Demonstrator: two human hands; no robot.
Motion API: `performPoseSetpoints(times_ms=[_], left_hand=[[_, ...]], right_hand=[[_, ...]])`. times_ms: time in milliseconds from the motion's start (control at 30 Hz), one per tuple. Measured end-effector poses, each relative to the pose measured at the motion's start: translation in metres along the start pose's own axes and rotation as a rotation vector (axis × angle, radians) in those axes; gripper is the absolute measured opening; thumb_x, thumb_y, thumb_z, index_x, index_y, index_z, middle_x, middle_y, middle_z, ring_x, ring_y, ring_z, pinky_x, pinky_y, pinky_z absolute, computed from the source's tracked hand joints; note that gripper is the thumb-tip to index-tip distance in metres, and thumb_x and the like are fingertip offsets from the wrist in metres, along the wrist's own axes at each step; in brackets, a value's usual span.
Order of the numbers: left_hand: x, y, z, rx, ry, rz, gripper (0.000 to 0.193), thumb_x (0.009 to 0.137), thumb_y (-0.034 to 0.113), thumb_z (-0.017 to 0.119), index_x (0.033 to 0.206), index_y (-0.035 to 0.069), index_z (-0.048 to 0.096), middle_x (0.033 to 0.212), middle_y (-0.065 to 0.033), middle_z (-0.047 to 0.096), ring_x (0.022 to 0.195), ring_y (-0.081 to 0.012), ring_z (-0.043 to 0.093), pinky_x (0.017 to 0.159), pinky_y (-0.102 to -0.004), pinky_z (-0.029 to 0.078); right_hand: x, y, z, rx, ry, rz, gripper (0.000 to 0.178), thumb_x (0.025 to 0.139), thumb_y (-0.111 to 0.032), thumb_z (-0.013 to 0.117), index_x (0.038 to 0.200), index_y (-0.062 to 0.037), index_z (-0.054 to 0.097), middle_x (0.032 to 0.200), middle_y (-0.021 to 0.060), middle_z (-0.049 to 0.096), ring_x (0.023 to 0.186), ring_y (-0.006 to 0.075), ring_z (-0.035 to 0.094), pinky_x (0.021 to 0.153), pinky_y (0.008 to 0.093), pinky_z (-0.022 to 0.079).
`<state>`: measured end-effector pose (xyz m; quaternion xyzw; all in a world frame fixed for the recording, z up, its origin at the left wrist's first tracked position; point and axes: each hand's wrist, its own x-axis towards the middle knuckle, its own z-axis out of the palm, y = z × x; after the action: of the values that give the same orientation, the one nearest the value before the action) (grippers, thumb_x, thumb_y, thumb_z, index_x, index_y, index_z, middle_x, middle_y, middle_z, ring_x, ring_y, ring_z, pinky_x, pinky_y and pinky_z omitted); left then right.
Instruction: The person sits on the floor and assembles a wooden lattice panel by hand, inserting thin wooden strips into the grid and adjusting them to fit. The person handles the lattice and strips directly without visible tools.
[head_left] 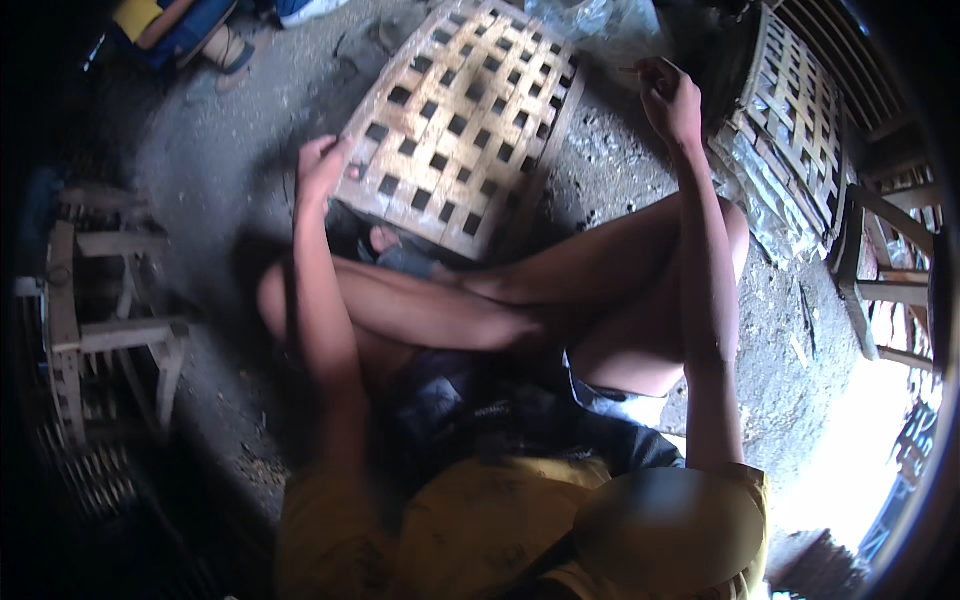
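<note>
A woven bamboo panel (455,128) with square gaps and a framed edge stands tilted in front of my crossed legs. My left hand (322,168) is closed on its left edge, and a fingertip shows through a gap near the corner. Beyond the panel's right side, my raised right hand (668,100) is held clear of it. Its fingers are curled together, with a thin, reddish, stick-like thing (630,70) poking out to the left. What lies inside that fist is hidden. One foot (382,240) shows under the panel's near edge.
Another woven panel (795,110) leans at the right on clear plastic sheeting (775,200). A wooden stool (110,300) stands at the left, a wooden frame (890,270) at the right. Another person's foot (228,50) is at the far left. Crumpled plastic (600,25) lies behind the panel.
</note>
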<state>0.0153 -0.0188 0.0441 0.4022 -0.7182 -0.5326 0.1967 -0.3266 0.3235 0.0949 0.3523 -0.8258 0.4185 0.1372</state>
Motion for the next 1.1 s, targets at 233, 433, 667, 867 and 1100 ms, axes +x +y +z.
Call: performPoseSetpoints(times_ms=[233, 433, 667, 867, 1100], left_hand=[[0.024, -0.015, 0.005, 0.070, -0.011, 0.179, 0.028, 0.095, 0.021, 0.074, 0.100, -0.006, 0.070, 0.082, -0.0091, 0.072, 0.064, -0.0105, 0.066, 0.057, -0.0251, 0.051], [-0.001, -0.018, -0.023, 0.215, 0.071, 0.210, 0.033, 0.094, 0.025, 0.073, 0.108, -0.004, 0.071, 0.084, -0.0052, 0.072, 0.065, -0.0066, 0.060, 0.059, -0.0248, 0.046], [-0.036, 0.055, -0.008, 0.361, 0.168, -0.097, 0.028, 0.093, 0.019, 0.065, 0.116, 0.002, 0.066, 0.104, -0.0214, 0.071, 0.092, -0.0261, 0.072, 0.078, -0.0364, 0.057], [-0.018, 0.017, 0.014, 0.237, 0.280, 0.037, 0.037, 0.091, 0.022, 0.067, 0.122, 0.003, 0.061, 0.122, -0.0226, 0.066, 0.115, -0.0337, 0.064, 0.097, -0.0414, 0.050], [-0.041, 0.044, 0.004, 0.262, 0.230, 0.018, 0.037, 0.090, 0.022, 0.067, 0.122, 0.004, 0.061, 0.122, -0.0213, 0.066, 0.114, -0.0348, 0.065, 0.096, -0.0414, 0.050]], right_hand=[[-0.010, 0.027, 0.054, -0.225, -0.345, -0.280, 0.020, 0.091, -0.009, 0.068, 0.108, -0.0126, 0.078, 0.092, 0.0138, 0.077, 0.086, 0.0278, 0.077, 0.077, 0.0369, 0.059], [-0.051, -0.018, 0.124, 0.006, -0.699, -0.336, 0.020, 0.089, -0.008, 0.062, 0.099, -0.0130, 0.078, 0.100, 0.0128, 0.077, 0.086, 0.0293, 0.074, 0.082, 0.0408, 0.060], [-0.093, -0.053, 0.121, 0.027, -1.056, -0.325, 0.018, 0.089, -0.005, 0.063, 0.103, -0.0087, 0.073, 0.096, 0.0120, 0.074, 0.087, 0.0249, 0.072, 0.080, 0.0376, 0.058], [-0.114, -0.050, 0.134, 0.142, -1.245, -0.353, 0.021, 0.086, -0.001, 0.062, 0.105, -0.0032, 0.070, 0.095, 0.0151, 0.071, 0.086, 0.0256, 0.071, 0.078, 0.0374, 0.056], [-0.109, -0.015, 0.131, -0.178, -0.987, -0.468, 0.017, 0.090, -0.009, 0.062, 0.104, -0.0071, 0.071, 0.100, 0.0187, 0.073, 0.094, 0.0335, 0.071, 0.080, 0.0417, 0.057]])
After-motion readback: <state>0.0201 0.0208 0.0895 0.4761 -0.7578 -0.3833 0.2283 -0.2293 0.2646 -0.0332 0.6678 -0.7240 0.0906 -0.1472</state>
